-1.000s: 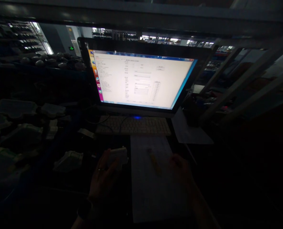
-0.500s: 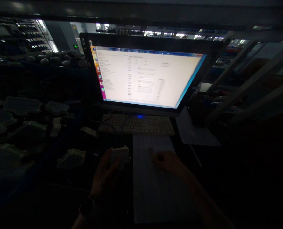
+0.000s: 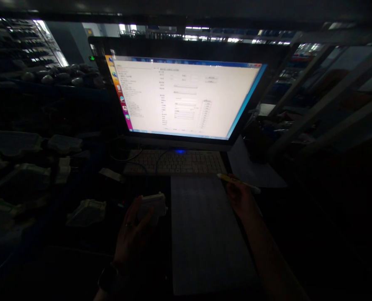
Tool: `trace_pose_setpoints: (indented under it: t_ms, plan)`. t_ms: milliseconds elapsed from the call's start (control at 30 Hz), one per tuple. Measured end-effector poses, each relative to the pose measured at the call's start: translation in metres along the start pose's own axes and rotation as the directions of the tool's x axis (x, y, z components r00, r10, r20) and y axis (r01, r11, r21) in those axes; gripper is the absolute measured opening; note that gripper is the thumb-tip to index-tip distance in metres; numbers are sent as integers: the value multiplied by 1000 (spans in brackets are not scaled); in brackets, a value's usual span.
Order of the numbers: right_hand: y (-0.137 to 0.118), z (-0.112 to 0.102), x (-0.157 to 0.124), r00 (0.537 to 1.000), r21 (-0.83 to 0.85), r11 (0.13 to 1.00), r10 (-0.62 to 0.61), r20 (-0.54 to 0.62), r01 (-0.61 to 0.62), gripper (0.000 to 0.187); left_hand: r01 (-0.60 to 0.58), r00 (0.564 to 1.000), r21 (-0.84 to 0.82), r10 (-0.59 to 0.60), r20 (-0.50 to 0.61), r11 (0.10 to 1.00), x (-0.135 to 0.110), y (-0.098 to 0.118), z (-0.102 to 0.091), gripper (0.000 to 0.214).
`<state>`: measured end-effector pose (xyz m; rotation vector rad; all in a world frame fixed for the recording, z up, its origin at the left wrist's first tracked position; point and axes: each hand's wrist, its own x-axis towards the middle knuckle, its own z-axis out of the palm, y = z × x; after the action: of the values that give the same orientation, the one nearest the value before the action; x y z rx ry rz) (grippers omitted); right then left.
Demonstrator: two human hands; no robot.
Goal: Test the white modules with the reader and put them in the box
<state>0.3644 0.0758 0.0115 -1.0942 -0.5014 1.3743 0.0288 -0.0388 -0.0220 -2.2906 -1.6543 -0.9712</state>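
My left hand point(image 3: 134, 223) is closed around a small box-shaped module with a pale edge point(image 3: 154, 205), held above the dark bench left of the paper. My right hand point(image 3: 240, 196) grips a pen point(image 3: 228, 179) with a yellow section at its left end and a pale far end, over the right edge of the printed sheet point(image 3: 204, 242). The pen's left end is close to the keyboard's lower right corner. Dim light hides the fine detail of the module and the fingertips.
A lit monitor point(image 3: 186, 100) stands behind a pale keyboard point(image 3: 179, 163). More paper point(image 3: 255, 171) lies to the right. Several similar modules, one of them nearby point(image 3: 87, 212), lie on the left. A small pale piece point(image 3: 111, 174) and thin cables point(image 3: 126, 159) are by the keyboard.
My right hand has moved right from over the sheet and now holds the pen, which was lying on the bench. My left hand still holds the module. The view has shifted slightly.
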Motion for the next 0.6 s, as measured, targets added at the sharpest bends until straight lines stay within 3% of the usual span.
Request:
trace_pose_setpoints:
  t_ms: [133,233,433,600]
  plan:
    - [-2,-2,-3,995,96,993,54,84,-62,43,1,1000,-8,-2,-12,1000,2,2,-1,57]
    - [-1,-5,-2,990,116,993,4,138,-20,38,9,999,-16,-9,-35,1000,3,3,-1,60]
    - [2,-5,0,995,189,980,-70,70,56,21,21,1000,-31,-22,-8,999,2,1,-1,66]
    - [-2,3,-4,989,283,956,-111,96,80,35,14,999,-10,-15,-44,1000,2,2,1,69]
